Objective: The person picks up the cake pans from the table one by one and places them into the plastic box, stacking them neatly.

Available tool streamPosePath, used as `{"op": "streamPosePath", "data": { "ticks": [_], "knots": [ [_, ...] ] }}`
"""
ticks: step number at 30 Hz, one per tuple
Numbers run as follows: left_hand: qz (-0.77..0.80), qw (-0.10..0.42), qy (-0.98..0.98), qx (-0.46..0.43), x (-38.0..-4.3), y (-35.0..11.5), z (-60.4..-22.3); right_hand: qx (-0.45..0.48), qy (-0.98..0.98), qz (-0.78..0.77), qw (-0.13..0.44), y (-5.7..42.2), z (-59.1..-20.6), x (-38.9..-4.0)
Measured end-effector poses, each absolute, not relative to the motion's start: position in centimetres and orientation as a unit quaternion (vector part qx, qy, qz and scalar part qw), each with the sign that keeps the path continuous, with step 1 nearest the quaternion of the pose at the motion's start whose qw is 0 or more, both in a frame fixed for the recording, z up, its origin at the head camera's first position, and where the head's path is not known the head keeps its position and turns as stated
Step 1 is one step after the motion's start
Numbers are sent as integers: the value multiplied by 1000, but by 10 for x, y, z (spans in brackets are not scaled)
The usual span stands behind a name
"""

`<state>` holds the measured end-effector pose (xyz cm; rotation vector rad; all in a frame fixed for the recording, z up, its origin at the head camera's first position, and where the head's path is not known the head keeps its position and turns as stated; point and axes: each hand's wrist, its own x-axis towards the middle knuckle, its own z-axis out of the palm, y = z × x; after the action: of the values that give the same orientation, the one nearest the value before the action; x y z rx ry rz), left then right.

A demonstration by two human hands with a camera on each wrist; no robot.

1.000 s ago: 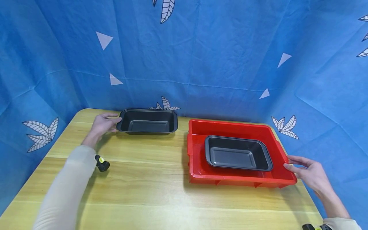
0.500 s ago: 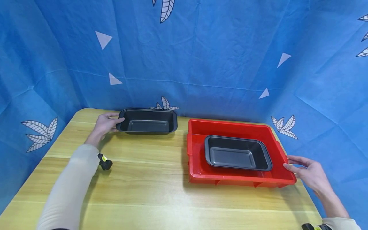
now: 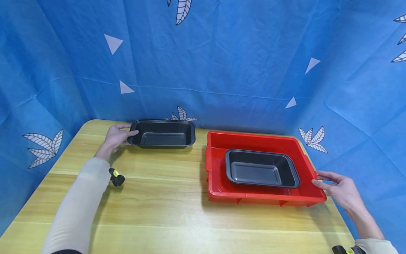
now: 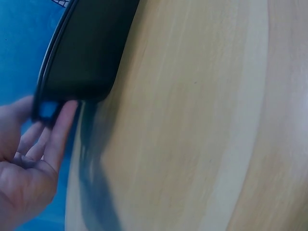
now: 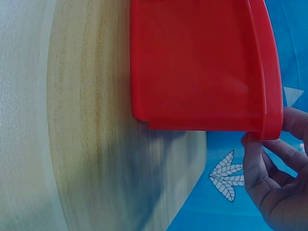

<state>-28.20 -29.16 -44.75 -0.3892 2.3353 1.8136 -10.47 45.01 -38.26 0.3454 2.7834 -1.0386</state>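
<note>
A dark loaf pan stands at the back of the table, left of centre. My left hand grips its left end, thumb over the rim and the other fingers below. Up close in the left wrist view, the pan's side rises above my left hand. A red plastic bin sits on the right with a second dark loaf pan inside it. My right hand pinches the bin's right rim. In the right wrist view, my right hand is at the bin's corner.
The wooden table runs across the front and between the pan and the bin. Blue cloth with leaf and triangle prints hangs close behind and along both sides. A small black device is strapped to the left wrist.
My left hand has shifted slightly right, and its thumb now reaches further over the pan's rim. The right hand, the bin and both pans look unmoved.
</note>
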Motion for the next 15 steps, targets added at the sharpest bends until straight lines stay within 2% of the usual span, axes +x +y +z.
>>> {"op": "streamPosePath", "data": {
  "ticks": [15],
  "knots": [
    [599,102,785,-124,-277,-295,-441,113,930,-343,76,449,-382,-105]
  ]
}}
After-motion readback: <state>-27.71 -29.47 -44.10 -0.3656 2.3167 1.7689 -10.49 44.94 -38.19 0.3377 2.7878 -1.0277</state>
